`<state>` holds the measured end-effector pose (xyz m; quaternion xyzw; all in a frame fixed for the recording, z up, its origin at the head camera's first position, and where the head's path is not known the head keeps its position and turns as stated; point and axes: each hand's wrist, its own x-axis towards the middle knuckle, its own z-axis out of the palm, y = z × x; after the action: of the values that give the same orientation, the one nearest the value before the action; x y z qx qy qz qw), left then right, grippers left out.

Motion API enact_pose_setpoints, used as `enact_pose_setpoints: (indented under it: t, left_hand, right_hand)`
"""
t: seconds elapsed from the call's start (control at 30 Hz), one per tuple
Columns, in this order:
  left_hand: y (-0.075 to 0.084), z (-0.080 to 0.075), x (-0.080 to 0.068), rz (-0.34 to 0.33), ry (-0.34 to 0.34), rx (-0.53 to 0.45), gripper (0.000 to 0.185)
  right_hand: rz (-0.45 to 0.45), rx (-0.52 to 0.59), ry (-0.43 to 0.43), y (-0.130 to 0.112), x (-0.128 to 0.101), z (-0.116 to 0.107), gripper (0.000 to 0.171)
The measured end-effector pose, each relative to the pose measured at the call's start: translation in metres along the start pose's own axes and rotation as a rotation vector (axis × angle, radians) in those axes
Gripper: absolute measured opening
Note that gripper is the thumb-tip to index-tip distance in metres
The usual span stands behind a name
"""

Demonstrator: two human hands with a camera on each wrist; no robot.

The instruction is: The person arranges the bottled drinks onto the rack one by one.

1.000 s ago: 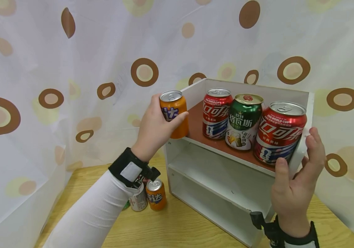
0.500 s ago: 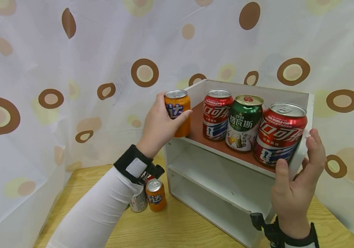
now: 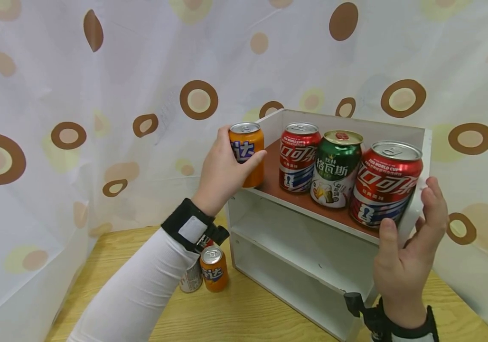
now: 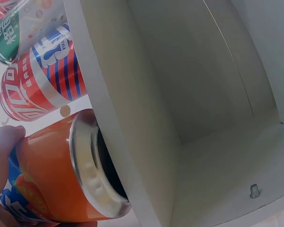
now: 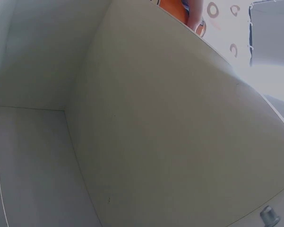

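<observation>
Near the middle of the head view, we see the left hand (image 3: 218,175) gripping an orange can (image 3: 246,141), its thumb wrapped across the front of the can. That can stands upright at the left end of the white shelf unit's (image 3: 291,227) top level. Its base is at the front edge, and we cannot tell whether it rests there or is held just above.

To its right we see three cans in a row on the brown surface: a red can (image 3: 298,159), a green and white can (image 3: 336,168) and a larger-looking red can (image 3: 386,185) at the far end.

At the lower right of the frame, the right hand (image 3: 410,256) lies along the side of the unit with its fingers loosely extended, the thumb in front, close to the last can.

At lower centre-left, we find a second orange can (image 3: 214,271) on the wooden table (image 3: 231,316), next to a pale can (image 3: 191,279) partly hidden by the left wrist strap (image 3: 186,225). Behind everything, we see a white sheet (image 3: 141,61) with brown rings.

In the left wrist view, a small metal peg (image 4: 254,191) shows at lower right.
</observation>
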<state>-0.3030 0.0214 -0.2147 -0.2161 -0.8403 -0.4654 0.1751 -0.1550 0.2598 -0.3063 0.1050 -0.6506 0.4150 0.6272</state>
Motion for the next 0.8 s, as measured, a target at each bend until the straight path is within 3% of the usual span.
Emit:
enact_pose_setpoints:
  t: [0.43, 0.8]
  left_hand:
    - [-0.001, 0.009, 0.005, 0.013, -0.005, -0.023, 0.082]
    - [-0.004, 0.012, 0.004, 0.003, -0.034, -0.136, 0.08]
  right_hand:
    - [0.001, -0.001, 0.008, 0.0, 0.0, 0.0, 0.048]
    - [0.003, 0.005, -0.004, 0.0, -0.001, 0.0, 0.048]
